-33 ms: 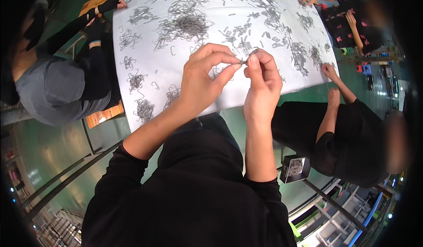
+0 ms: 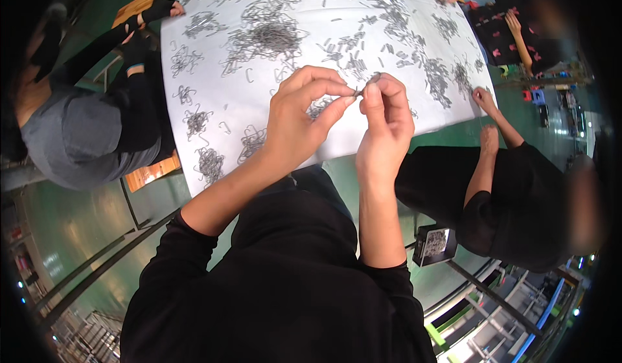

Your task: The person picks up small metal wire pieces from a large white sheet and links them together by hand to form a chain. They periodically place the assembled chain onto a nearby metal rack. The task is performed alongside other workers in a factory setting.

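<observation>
My left hand (image 2: 299, 112) and my right hand (image 2: 385, 123) meet above the near part of a white-covered table (image 2: 259, 97). Between the fingertips of both, closed in a pinch, is a small dark metal piece (image 2: 358, 93); its exact kind is too small to make out. A dark end of it seems to show by my right thumb and forefinger. Beyond my hands lie a tangled pile of bent wire hooks (image 2: 272, 38) and many short grey metal strips (image 2: 346, 49). A smaller heap of hooks (image 2: 253, 143) lies beside my left wrist, and another (image 2: 320, 107) is partly hidden behind my left hand.
Small hook heaps (image 2: 210, 164) line the table's left side. A person in grey and black (image 2: 84, 123) sits at left, one in black (image 2: 505, 194) at right, another in a patterned top (image 2: 499, 33) at far right. An open dark box (image 2: 434, 245) stands low at right.
The view has shifted slightly, so the table sits a little further left. Both hands keep their pinch, and the dark end by my right thumb appears a bit lower.
</observation>
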{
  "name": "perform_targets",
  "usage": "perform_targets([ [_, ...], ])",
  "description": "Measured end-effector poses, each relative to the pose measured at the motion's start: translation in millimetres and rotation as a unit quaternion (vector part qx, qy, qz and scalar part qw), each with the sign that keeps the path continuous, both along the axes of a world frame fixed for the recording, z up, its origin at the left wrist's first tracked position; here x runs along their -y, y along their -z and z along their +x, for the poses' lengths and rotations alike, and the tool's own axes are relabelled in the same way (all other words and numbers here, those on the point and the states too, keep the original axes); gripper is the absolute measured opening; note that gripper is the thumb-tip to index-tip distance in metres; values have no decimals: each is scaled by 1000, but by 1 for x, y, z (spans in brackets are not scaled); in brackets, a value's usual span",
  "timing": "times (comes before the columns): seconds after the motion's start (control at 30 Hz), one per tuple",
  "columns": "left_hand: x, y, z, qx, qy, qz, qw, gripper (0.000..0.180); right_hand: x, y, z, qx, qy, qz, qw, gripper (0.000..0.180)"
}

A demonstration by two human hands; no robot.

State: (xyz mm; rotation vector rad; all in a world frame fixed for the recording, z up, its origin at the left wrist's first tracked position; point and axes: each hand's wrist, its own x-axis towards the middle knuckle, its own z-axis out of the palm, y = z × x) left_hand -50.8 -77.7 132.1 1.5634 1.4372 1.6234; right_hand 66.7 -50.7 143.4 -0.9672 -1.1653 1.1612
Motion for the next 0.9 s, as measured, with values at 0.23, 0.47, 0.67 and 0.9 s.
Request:
perform_targets([
  [0.23,-90,101,41,-58,32,-25,998,13,7,6,63,49,82,143,985,7],
  [0.47,-182,203,97,-314,112,-114,936,12,20,25,118,74,142,68,985,7],
  [0.67,-201,222,103,-418,167,11,893,11,46,42,145,82,183,19,979,7],
  [0.9,-205,218,99,-664,190,147,708,18,73,52,149,103,218,-3,970,8],
])
